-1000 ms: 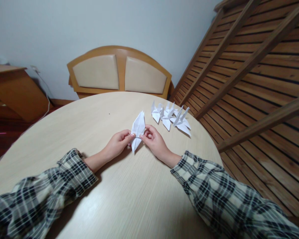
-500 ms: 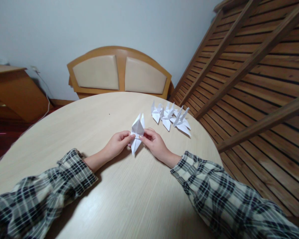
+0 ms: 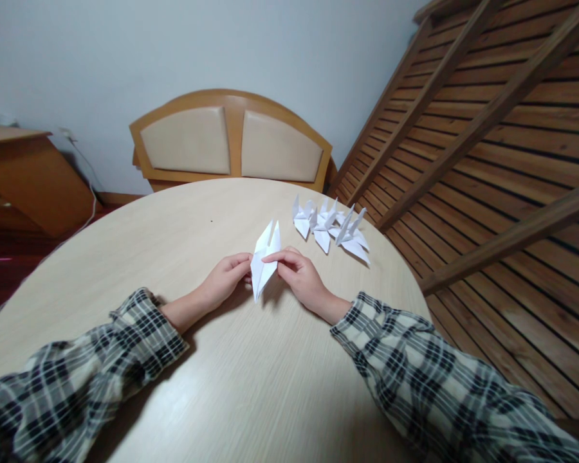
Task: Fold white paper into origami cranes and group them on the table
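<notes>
A white folded-paper piece (image 3: pixel 262 273), diamond-shaped with two narrow points at its far end, is held just above the middle of the table. My left hand (image 3: pixel 226 280) pinches its left edge between thumb and fingers. From the other side my right hand (image 3: pixel 303 278) grips it, with the index finger lying across its upper face and the thumb at its right edge. Some fingertips are hidden behind the paper. Several finished white paper cranes (image 3: pixel 324 230) stand close together beyond my right hand.
The round pale wooden table (image 3: pixel 251 399) fills the foreground. Behind it stands a headboard (image 3: pixel 234 141) with two cream panels against the wall. A slatted wooden panel (image 3: pixel 502 161) rises along the right. A wooden desk (image 3: pixel 29 180) stands at far left, beside a hanging cable (image 3: pixel 94 196).
The upper flap of the paper now lies flat, so a smoother face shows. My right index finger has moved across it, and my left thumb has drawn back to the left edge.
</notes>
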The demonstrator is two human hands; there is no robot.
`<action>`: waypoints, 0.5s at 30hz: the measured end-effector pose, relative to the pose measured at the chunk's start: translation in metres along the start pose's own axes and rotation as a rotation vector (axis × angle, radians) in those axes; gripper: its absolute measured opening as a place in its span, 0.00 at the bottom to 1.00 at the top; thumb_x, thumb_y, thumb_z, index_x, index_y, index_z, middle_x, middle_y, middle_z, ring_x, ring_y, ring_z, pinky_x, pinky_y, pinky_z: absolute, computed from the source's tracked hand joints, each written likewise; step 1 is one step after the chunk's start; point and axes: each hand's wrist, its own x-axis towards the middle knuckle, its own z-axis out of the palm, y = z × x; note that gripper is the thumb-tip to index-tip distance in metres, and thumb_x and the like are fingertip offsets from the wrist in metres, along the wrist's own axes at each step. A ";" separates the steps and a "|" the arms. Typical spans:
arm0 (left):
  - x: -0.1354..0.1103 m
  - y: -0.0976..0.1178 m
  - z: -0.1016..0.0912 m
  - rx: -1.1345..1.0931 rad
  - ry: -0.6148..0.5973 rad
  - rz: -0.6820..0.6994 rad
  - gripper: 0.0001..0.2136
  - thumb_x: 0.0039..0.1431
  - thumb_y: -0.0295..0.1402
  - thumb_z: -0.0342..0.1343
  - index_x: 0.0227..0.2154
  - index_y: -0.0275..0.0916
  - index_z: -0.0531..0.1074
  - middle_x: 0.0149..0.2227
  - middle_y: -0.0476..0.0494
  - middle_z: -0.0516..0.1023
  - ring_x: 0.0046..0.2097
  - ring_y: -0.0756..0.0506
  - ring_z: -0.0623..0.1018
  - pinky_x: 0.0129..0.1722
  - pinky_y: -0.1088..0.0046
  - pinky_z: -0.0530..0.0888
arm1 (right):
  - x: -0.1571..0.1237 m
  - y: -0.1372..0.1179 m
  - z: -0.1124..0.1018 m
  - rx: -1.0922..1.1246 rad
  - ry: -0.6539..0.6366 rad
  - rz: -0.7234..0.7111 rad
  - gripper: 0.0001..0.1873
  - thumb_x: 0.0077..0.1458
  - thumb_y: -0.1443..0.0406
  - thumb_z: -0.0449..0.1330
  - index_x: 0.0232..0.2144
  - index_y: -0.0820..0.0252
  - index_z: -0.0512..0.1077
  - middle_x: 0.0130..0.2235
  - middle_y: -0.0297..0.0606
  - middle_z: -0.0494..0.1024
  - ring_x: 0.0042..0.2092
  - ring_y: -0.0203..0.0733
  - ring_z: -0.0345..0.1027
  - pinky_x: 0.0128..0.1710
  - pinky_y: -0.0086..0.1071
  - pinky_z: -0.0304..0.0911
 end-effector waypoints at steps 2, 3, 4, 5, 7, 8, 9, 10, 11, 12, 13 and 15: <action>0.000 0.001 0.001 -0.014 -0.002 -0.003 0.13 0.54 0.43 0.58 0.28 0.37 0.75 0.26 0.48 0.71 0.28 0.49 0.67 0.28 0.72 0.64 | 0.000 -0.002 0.000 0.013 0.011 -0.011 0.13 0.58 0.71 0.55 0.35 0.51 0.79 0.36 0.33 0.70 0.42 0.39 0.66 0.44 0.36 0.63; 0.000 0.001 0.001 -0.020 -0.003 -0.008 0.13 0.54 0.44 0.58 0.29 0.38 0.75 0.26 0.48 0.71 0.28 0.49 0.67 0.28 0.72 0.65 | 0.000 -0.003 0.000 0.017 0.016 -0.011 0.13 0.58 0.71 0.55 0.34 0.52 0.78 0.36 0.33 0.69 0.42 0.39 0.66 0.44 0.37 0.63; -0.001 0.002 0.002 -0.024 -0.004 -0.015 0.13 0.54 0.44 0.58 0.29 0.38 0.75 0.26 0.48 0.71 0.28 0.48 0.67 0.28 0.72 0.65 | 0.000 -0.004 0.000 0.017 0.018 -0.008 0.13 0.58 0.71 0.55 0.34 0.52 0.78 0.36 0.33 0.69 0.42 0.39 0.66 0.44 0.37 0.63; -0.001 0.002 0.002 -0.024 -0.003 -0.021 0.13 0.54 0.44 0.58 0.29 0.38 0.75 0.26 0.48 0.71 0.28 0.48 0.67 0.28 0.72 0.66 | 0.000 -0.004 0.001 0.016 0.020 -0.002 0.12 0.58 0.71 0.55 0.33 0.52 0.77 0.35 0.33 0.69 0.42 0.39 0.66 0.44 0.37 0.63; -0.001 0.003 0.002 -0.019 0.001 -0.024 0.13 0.54 0.44 0.57 0.28 0.38 0.74 0.26 0.48 0.71 0.28 0.48 0.68 0.28 0.72 0.67 | 0.000 -0.005 0.001 0.006 0.019 0.009 0.12 0.58 0.71 0.55 0.33 0.51 0.77 0.35 0.33 0.69 0.42 0.40 0.66 0.45 0.38 0.63; -0.001 0.003 0.001 -0.013 0.000 -0.022 0.12 0.54 0.44 0.57 0.28 0.38 0.73 0.26 0.47 0.71 0.29 0.48 0.68 0.29 0.72 0.67 | 0.000 -0.005 0.001 0.002 0.018 0.012 0.11 0.58 0.70 0.56 0.33 0.51 0.77 0.35 0.34 0.69 0.42 0.40 0.66 0.45 0.38 0.63; -0.001 0.002 0.001 -0.008 -0.001 -0.021 0.12 0.54 0.43 0.56 0.28 0.38 0.73 0.27 0.47 0.72 0.29 0.48 0.69 0.30 0.71 0.68 | 0.000 -0.006 0.001 -0.004 0.018 0.012 0.11 0.58 0.70 0.56 0.33 0.51 0.77 0.35 0.34 0.69 0.42 0.41 0.66 0.45 0.38 0.63; 0.000 0.001 0.000 -0.010 -0.003 -0.021 0.11 0.54 0.42 0.55 0.28 0.38 0.73 0.28 0.46 0.73 0.30 0.47 0.70 0.31 0.71 0.69 | 0.000 -0.006 0.001 -0.009 0.019 0.011 0.11 0.58 0.70 0.56 0.33 0.51 0.77 0.35 0.34 0.69 0.42 0.41 0.66 0.45 0.38 0.63; 0.001 0.000 -0.001 -0.019 -0.010 -0.026 0.11 0.54 0.40 0.54 0.29 0.37 0.73 0.29 0.45 0.74 0.31 0.47 0.71 0.32 0.70 0.70 | 0.000 -0.006 0.001 -0.013 0.021 0.007 0.11 0.58 0.70 0.56 0.33 0.51 0.77 0.35 0.34 0.69 0.42 0.41 0.66 0.45 0.38 0.63; 0.002 -0.002 -0.001 -0.039 -0.011 -0.036 0.11 0.54 0.40 0.53 0.30 0.36 0.73 0.30 0.44 0.74 0.32 0.46 0.71 0.33 0.70 0.71 | 0.000 -0.006 0.001 -0.017 0.024 0.001 0.11 0.58 0.70 0.56 0.33 0.52 0.77 0.35 0.34 0.70 0.42 0.41 0.66 0.45 0.38 0.63; 0.003 -0.004 -0.002 -0.073 -0.013 -0.048 0.11 0.54 0.39 0.53 0.31 0.36 0.73 0.30 0.43 0.75 0.33 0.45 0.72 0.34 0.69 0.71 | 0.000 -0.006 0.001 -0.019 0.027 -0.006 0.11 0.59 0.70 0.56 0.33 0.52 0.77 0.35 0.34 0.70 0.43 0.41 0.66 0.45 0.38 0.62; 0.005 -0.007 -0.002 -0.130 -0.006 -0.084 0.12 0.55 0.40 0.52 0.31 0.36 0.72 0.29 0.42 0.74 0.33 0.45 0.72 0.35 0.69 0.72 | 0.000 -0.006 0.001 -0.021 0.032 -0.019 0.11 0.59 0.70 0.56 0.33 0.52 0.77 0.35 0.34 0.70 0.42 0.41 0.66 0.44 0.38 0.62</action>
